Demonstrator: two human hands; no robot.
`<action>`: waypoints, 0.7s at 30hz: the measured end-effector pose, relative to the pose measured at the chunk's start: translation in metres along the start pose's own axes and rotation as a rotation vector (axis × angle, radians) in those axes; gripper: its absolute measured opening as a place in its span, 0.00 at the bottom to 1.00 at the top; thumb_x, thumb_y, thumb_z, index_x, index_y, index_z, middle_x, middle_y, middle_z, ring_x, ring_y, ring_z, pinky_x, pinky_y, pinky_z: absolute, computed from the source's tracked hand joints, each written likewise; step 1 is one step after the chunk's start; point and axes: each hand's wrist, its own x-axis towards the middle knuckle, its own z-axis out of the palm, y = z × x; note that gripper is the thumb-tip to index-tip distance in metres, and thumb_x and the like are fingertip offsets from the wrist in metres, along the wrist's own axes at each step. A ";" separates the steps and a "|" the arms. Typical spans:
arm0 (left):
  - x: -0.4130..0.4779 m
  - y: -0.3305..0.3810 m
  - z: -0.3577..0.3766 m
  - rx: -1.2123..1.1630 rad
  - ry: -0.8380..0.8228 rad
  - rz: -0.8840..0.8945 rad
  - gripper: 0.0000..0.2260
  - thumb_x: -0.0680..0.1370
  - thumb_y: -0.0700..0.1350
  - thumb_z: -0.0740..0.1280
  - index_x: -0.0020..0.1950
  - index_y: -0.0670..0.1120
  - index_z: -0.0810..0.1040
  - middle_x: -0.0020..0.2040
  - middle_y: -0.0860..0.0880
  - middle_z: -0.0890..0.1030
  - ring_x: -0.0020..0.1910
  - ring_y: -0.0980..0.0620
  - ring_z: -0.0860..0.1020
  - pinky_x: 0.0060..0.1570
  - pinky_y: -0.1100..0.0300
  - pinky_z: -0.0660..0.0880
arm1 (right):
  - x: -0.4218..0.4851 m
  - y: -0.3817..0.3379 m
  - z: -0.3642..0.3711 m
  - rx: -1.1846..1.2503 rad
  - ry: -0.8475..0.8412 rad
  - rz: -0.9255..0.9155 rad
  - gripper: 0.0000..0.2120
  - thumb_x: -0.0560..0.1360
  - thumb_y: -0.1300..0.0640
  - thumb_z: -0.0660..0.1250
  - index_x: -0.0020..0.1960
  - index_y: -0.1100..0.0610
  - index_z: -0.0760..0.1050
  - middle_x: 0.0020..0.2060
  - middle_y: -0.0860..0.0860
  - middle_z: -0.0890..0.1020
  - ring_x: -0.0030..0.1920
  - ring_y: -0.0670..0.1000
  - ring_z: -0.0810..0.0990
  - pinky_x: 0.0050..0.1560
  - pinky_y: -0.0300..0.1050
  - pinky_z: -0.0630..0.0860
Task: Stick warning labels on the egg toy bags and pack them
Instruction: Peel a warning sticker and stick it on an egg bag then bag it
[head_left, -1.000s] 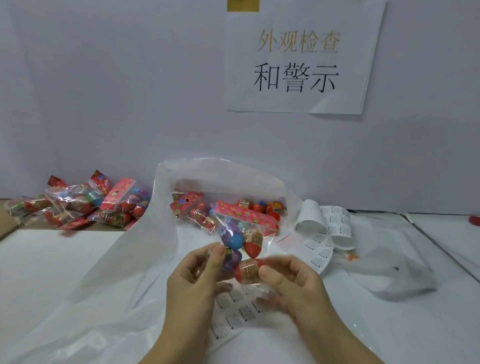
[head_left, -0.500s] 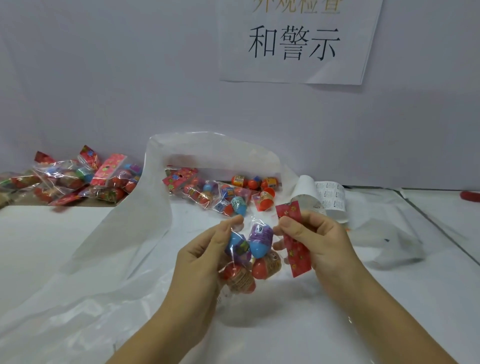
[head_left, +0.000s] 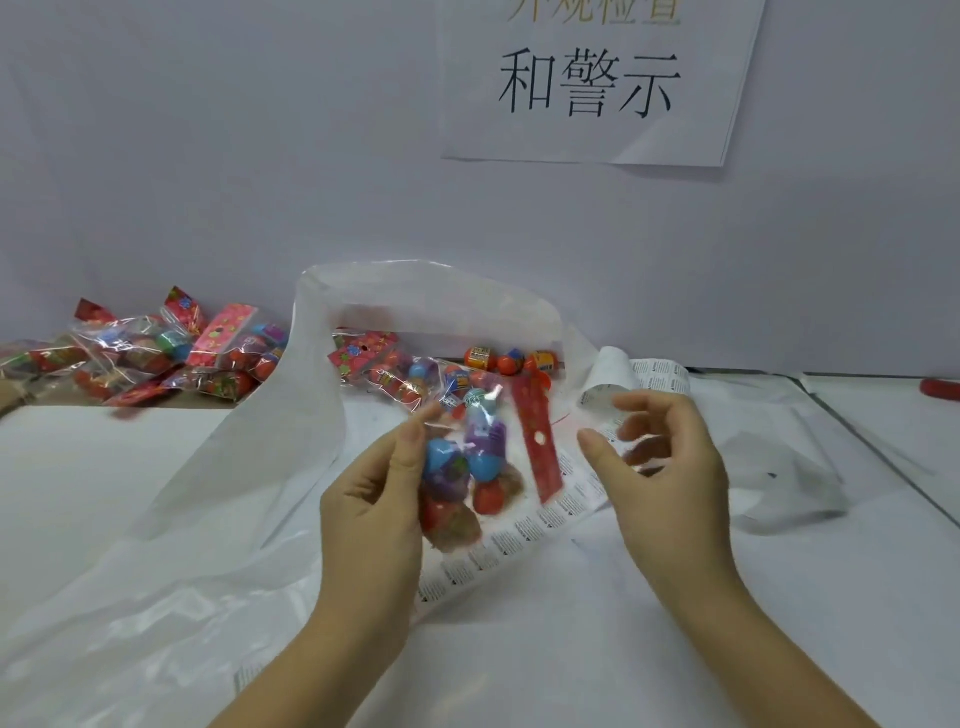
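Note:
My left hand grips a clear egg toy bag with blue, purple and red eggs inside; its red header card hangs to the right. To the right of the bag, my right hand hovers blurred with loosely spread fingers, holding nothing. A strip of warning labels lies on the table under the bag and runs up to a curled roll end. Behind my hands, a large translucent packing bag stands open with several egg toy bags in its mouth.
A pile of more egg toy bags lies at the far left by the wall. A paper sign hangs on the wall. Crumpled clear plastic lies at right, and a red object sits at the right edge.
My right hand has let go of the bag's red header card and moved off to the right, fingers spreading. My left hand keeps hold of the bag, which has lifted slightly.

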 end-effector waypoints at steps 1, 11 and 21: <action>0.002 0.001 -0.003 0.047 0.023 0.126 0.09 0.74 0.55 0.65 0.47 0.64 0.85 0.40 0.54 0.86 0.33 0.57 0.82 0.29 0.64 0.78 | -0.004 -0.002 0.002 0.031 -0.011 0.007 0.11 0.69 0.53 0.75 0.46 0.45 0.75 0.37 0.46 0.80 0.34 0.42 0.77 0.33 0.33 0.74; -0.005 -0.003 -0.004 0.786 -0.630 0.743 0.32 0.76 0.45 0.69 0.77 0.41 0.61 0.75 0.47 0.69 0.74 0.45 0.67 0.70 0.50 0.68 | -0.033 -0.013 0.029 0.873 -0.541 0.568 0.27 0.66 0.48 0.73 0.62 0.56 0.76 0.53 0.57 0.84 0.50 0.56 0.84 0.46 0.51 0.82; 0.014 0.007 -0.015 0.175 -0.442 -0.246 0.22 0.67 0.59 0.75 0.59 0.55 0.81 0.54 0.48 0.84 0.46 0.53 0.85 0.38 0.66 0.78 | -0.024 -0.010 0.022 0.755 -0.576 0.492 0.24 0.62 0.51 0.75 0.58 0.51 0.78 0.50 0.56 0.85 0.46 0.58 0.85 0.33 0.49 0.81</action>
